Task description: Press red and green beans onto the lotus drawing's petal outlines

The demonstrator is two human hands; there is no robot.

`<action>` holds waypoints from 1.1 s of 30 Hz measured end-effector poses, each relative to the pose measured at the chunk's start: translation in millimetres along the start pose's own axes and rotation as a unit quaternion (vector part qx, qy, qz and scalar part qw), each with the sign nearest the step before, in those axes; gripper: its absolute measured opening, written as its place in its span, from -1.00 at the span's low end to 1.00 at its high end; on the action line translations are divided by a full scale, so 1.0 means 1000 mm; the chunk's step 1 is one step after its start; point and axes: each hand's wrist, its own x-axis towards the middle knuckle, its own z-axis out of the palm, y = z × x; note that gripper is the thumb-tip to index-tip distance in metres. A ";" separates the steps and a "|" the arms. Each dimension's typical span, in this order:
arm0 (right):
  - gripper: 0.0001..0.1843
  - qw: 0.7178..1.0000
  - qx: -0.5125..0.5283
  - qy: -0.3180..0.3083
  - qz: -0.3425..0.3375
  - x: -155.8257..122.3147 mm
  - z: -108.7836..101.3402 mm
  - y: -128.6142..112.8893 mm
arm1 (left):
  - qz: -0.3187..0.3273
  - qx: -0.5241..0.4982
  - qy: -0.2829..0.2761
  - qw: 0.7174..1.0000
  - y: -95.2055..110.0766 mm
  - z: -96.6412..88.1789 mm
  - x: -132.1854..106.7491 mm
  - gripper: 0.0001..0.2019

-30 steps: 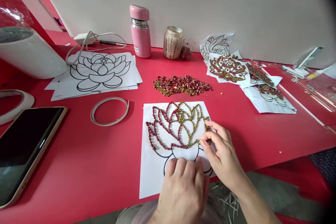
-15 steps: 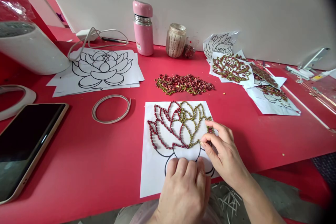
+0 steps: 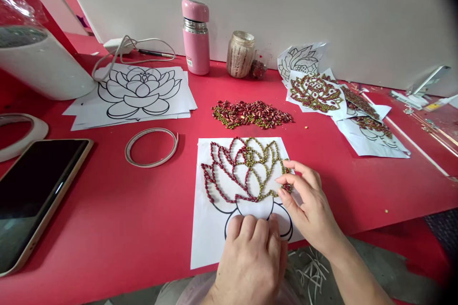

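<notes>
A white sheet with a lotus outline point(image 3: 211, 228) lies on the red table point(image 3: 114, 209) in front of me. Most of its lines are covered with red and green beans point(image 3: 243, 167). My left hand point(image 3: 250, 257) rests on the sheet's lower part, fingers curled and pressed together on the paper. My right hand point(image 3: 307, 205) hovers at the flower's right edge, thumb and forefinger pinched close together; what they hold is too small to make out. A heap of loose red and green beans point(image 3: 252, 114) lies just behind the sheet.
A stack of blank lotus sheets point(image 3: 138, 93) lies at back left, finished bean pictures point(image 3: 318, 93) at back right. A pink flask point(image 3: 196, 38), a jar point(image 3: 240, 55), a tape ring point(image 3: 150, 147), a phone point(image 3: 32, 195) and a white cylinder point(image 3: 36, 62) also stand here.
My right hand has lifted slightly and shifted right along the flower's edge, its fingers opening a little. My left hand has stayed put.
</notes>
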 end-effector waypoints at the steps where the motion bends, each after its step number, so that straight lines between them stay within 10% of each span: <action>1: -0.84 1.000 -0.002 -0.001 -0.001 0.001 0.001 -0.001 | -0.001 -0.001 -0.001 1.000 0.000 0.000 0.000 -0.75; 33: -0.80 0.997 0.057 -0.028 0.043 0.008 -0.001 0.010 | 0.000 -0.001 0.002 1.000 0.001 -0.003 0.003 -0.74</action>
